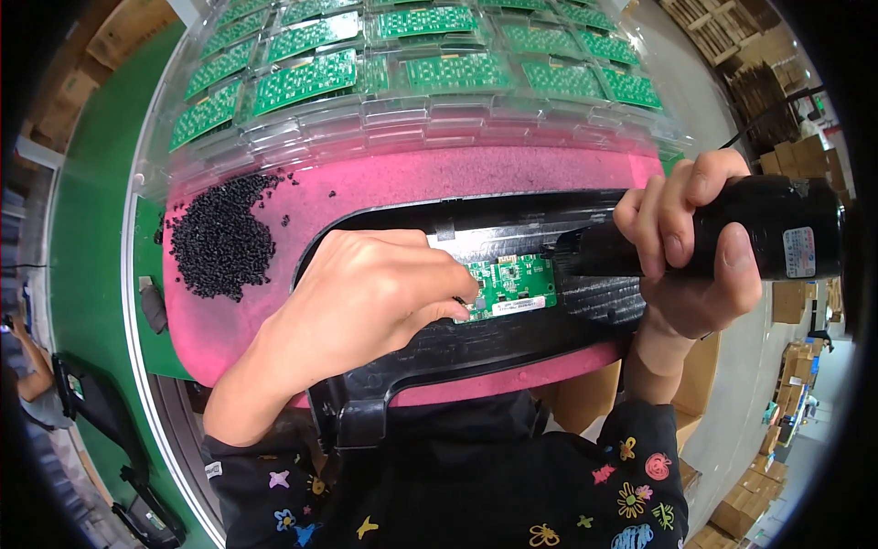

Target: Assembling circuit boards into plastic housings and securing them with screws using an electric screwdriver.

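My right hand (695, 242) is wrapped round a black electric screwdriver (768, 229), held nearly level with its narrow end pointing left. That end is close to the right edge of a green circuit board (512, 285), which lies inside a long black plastic housing (439, 352). At the board's left end my left hand (375, 297) is closed in a pinch. A small dark bit shows between its fingertips, too small to name, and the fingers cover that end of the board.
Small black screw-like parts (222, 236) are heaped on the pink mat (412, 169) at the left. Clear plastic trays with several green boards (306, 80) stand behind it. More black housings (101, 403) lie at the far left. Cardboard boxes (759, 476) are on the floor to the right.
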`<state>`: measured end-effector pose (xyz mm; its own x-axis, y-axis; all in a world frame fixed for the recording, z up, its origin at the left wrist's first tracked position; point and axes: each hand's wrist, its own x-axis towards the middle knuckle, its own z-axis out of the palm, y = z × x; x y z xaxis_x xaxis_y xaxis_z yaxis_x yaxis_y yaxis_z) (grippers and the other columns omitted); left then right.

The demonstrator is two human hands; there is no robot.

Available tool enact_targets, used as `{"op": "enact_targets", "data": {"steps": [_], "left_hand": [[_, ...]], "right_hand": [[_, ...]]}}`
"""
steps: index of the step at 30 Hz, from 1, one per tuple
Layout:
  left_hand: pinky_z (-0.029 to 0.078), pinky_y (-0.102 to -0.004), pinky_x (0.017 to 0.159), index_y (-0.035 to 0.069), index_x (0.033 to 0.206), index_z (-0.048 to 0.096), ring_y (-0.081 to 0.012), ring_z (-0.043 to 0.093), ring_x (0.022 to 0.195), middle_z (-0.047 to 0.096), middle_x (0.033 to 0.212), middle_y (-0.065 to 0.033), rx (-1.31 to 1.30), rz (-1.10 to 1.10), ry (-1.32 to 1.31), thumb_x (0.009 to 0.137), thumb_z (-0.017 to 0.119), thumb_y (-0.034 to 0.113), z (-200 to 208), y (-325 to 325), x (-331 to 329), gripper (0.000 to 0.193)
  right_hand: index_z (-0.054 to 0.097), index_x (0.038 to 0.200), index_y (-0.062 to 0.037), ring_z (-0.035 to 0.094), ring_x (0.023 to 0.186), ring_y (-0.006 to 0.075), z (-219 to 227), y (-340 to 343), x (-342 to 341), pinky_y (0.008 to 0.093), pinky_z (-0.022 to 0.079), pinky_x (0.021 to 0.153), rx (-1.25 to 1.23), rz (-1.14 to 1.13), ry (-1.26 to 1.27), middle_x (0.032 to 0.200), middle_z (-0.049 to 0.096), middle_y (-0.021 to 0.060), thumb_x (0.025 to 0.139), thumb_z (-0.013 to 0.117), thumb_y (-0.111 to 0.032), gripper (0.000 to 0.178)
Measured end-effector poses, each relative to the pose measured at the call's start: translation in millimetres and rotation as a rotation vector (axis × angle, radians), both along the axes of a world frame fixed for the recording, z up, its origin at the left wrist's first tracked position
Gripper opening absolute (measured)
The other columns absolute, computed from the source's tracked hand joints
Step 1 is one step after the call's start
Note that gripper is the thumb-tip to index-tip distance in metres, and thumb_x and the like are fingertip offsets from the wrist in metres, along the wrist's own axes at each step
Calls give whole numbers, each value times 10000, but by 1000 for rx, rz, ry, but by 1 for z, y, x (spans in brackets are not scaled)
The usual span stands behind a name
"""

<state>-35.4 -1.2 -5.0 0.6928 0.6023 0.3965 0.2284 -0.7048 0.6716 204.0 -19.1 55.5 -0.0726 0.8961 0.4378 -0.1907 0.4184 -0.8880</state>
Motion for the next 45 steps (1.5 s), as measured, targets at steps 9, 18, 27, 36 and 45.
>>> {"op": "enact_targets", "data": {"steps": [9,18,27,36,45], "left_hand": [[536,-299,547,53,890,741,-214,692,622,719,753,-68,-136,37,90,723,753,44,-1,-5,-1,168],[529,-277,542,31,822,723,-225,699,645,730,793,-65,-145,29,109,772,748,89,2,-5,-7,81],[576,-287,662,-26,829,703,-216,719,732,726,821,-123,-288,-12,-142,713,773,11,6,-3,-7,141],[549,-286,616,-24,843,702,-206,704,688,717,786,-120,-264,-76,-219,719,746,-13,4,0,-9,132],[527,-321,588,-8,832,691,-273,684,667,688,754,-130,-75,257,-68,765,740,56,-3,3,-13,105]], "right_hand": [[442,942,-61,363,436,67,2,1,-5,253,316,520,3,14,-76,606,434,-32,815,599,-353,355],[447,991,-66,378,445,78,0,-7,-6,264,336,548,14,39,-19,625,452,-32,838,592,-367,368],[419,932,-81,523,428,45,18,-27,-31,175,456,475,376,238,389,576,545,-38,749,675,-224,346],[419,950,-82,525,442,42,16,-24,-40,184,450,499,359,241,355,588,545,-48,766,661,-255,349],[455,1023,-63,396,458,75,-1,-4,-50,265,336,544,74,146,112,649,462,-20,872,559,-390,375]]}}
